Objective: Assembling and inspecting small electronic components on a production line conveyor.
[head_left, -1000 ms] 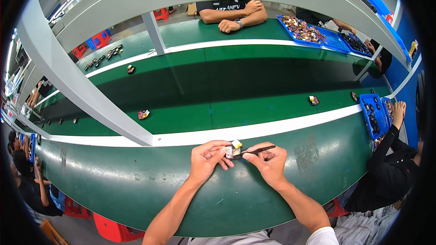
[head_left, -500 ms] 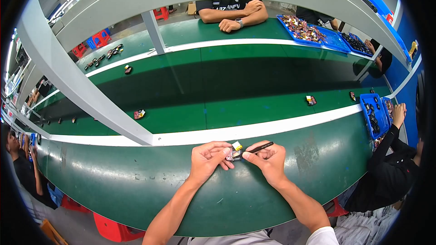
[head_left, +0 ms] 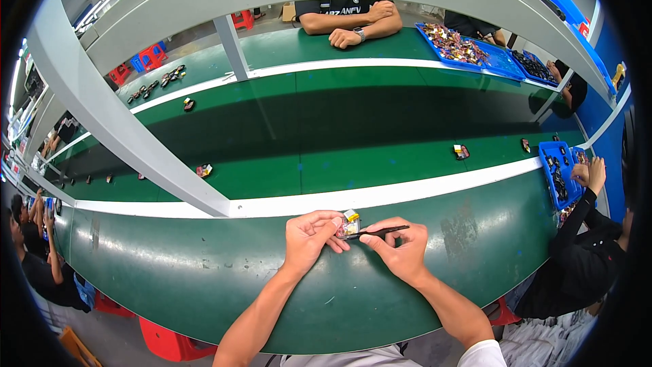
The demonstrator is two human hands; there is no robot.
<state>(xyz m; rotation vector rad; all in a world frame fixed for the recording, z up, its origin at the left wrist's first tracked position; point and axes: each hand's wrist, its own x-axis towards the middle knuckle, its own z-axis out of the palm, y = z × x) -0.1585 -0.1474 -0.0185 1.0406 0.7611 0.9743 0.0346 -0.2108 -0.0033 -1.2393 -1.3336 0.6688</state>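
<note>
Above the near green tabletop my left hand [head_left: 312, 242] is closed on a small electronic device [head_left: 350, 228], pinched at its left side by thumb and fingers. A reddish board shows in its casing. A silvery-white and yellow piece [head_left: 351, 215], like a small battery, sticks up from its far edge. My right hand [head_left: 401, 248] is closed around slim black tweezers [head_left: 387, 230], lying almost level. Their tip reaches left to the near side of the device; the exact contact point is too small to make out.
Past a white rail [head_left: 326, 202] runs a green conveyor belt [head_left: 367, 166] with several similar devices. A grey post [head_left: 122, 115] rises at left. A blue tray [head_left: 557, 175] of black parts stands at right, beside a co-worker's hands [head_left: 592, 175]. Another person's folded arms [head_left: 360, 27] rest opposite.
The tweezers have tilted from slanting up at the right to nearly level, tip at the device's near side. Devices on the belt have shifted slightly left. My left hand has hardly moved.
</note>
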